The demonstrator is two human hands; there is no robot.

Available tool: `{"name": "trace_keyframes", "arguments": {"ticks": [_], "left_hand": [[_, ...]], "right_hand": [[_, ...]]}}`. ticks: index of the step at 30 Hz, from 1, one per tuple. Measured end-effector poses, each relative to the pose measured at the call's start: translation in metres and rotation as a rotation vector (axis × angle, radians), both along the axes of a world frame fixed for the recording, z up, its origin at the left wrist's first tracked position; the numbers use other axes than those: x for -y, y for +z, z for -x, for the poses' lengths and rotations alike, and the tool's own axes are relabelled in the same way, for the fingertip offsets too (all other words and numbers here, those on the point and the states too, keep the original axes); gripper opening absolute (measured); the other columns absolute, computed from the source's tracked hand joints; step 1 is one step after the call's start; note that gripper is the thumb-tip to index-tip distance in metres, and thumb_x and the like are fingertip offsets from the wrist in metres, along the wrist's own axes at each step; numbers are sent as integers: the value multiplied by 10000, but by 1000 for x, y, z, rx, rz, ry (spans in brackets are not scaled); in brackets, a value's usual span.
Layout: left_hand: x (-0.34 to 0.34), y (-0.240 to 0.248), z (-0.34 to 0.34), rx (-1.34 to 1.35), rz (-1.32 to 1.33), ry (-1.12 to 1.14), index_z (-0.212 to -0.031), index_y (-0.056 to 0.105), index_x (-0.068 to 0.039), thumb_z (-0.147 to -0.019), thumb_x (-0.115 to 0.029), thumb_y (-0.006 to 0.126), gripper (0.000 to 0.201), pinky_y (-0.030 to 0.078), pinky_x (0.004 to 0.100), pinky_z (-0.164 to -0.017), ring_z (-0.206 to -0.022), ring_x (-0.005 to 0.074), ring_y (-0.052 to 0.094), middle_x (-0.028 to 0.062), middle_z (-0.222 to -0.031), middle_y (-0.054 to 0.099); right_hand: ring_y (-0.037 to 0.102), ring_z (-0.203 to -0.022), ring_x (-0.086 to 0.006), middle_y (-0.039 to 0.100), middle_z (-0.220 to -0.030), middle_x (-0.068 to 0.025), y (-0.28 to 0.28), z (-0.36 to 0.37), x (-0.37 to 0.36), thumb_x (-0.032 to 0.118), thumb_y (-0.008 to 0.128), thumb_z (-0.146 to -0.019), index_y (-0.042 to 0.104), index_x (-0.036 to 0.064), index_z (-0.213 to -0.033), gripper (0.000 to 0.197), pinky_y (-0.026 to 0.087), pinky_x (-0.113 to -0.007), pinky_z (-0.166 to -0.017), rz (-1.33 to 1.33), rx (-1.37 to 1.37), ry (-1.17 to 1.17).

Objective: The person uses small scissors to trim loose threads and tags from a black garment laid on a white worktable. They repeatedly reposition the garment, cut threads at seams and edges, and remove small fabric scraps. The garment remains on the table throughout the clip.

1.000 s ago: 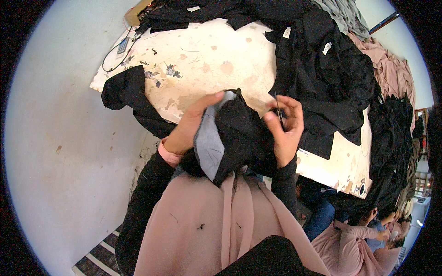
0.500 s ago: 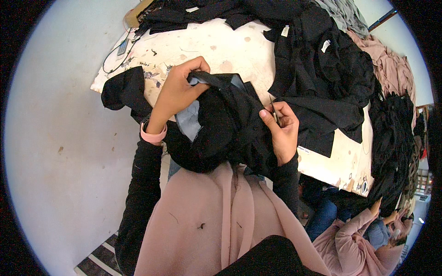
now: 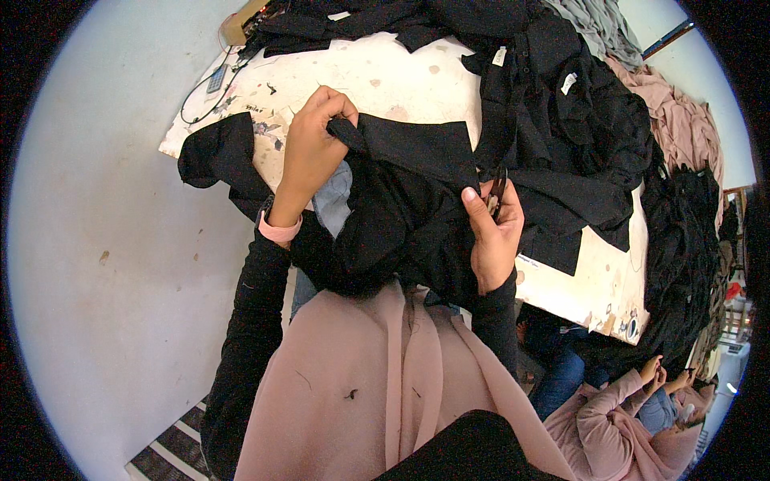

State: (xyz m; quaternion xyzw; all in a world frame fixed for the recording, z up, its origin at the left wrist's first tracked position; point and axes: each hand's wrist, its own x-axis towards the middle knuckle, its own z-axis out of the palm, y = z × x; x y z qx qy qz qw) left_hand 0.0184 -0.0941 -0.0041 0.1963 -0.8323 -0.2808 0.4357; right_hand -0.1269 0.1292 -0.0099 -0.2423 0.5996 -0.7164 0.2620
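Note:
A black garment (image 3: 393, 200) is spread between my two hands, over the near edge of the table and against my lap. My left hand (image 3: 315, 152) pinches its upper edge between thumb and fingers, and a grey-blue inner piece (image 3: 333, 200) shows below the wrist side. The top edge is stretched out fairly flat toward the right. My right hand (image 3: 496, 236) grips the garment's right edge with the thumb on top. In the same hand are small dark thread snips (image 3: 500, 188), their points upward; the fingers hide part of them.
More black garments (image 3: 561, 120) with white labels are heaped on the white table (image 3: 393, 84) at right and back. A calculator (image 3: 216, 78) and a cable lie at far left. Pink cloth (image 3: 666, 104) is piled at right. Another person (image 3: 601, 417) sits low at right.
My left hand has turned the garment's upper edge over and drawn it straighter, hiding the lighter inside of that edge. The snips in my right hand have tilted back toward the palm.

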Motion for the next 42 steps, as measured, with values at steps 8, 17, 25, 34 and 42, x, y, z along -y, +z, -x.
{"name": "trace_keyframes", "arguments": {"ticks": [8,17,25,34,42], "left_hand": [[8,1,-10,253,4,-119,-1007,608,-46,-735,-7,689,286,496,382,-780,-893,302,629,133,-1052,590],[-55,12,-49,716,-23,21,-1341,442,-4,-716,-390,858,844,510,445,-932,-1102,419,602,240,-1281,511],[-30,2,-63,649,-75,251,-1156,508,-95,-865,-142,710,357,511,503,-752,-906,436,664,230,-900,667],[-42,43,-10,-77,-267,-134,-1130,453,-15,-959,-19,622,240,458,235,-645,-803,87,547,71,-998,534],[-89,-14,1,-4,290,259,-1326,415,-128,-595,-152,927,893,341,583,-1076,-1331,450,375,250,-1506,269]], "right_hand": [[526,-758,-47,611,-857,33,-3,1,2,52,753,-886,621,62,-985,165,410,-212,-713,59,25,-17],[507,-652,-20,643,-830,34,-4,20,9,79,778,-880,658,45,-1064,222,357,-176,-566,104,133,-190],[538,-758,-59,609,-905,21,40,66,-1,59,761,-891,626,77,-1068,223,391,-199,-643,486,-32,-443],[534,-763,-80,643,-1219,-111,49,18,11,96,951,-627,474,88,-957,580,461,-206,-592,76,-711,-290],[563,-799,-107,575,-850,-47,14,22,68,-80,772,-800,438,81,-841,373,484,-235,-762,249,-495,-151]]}}
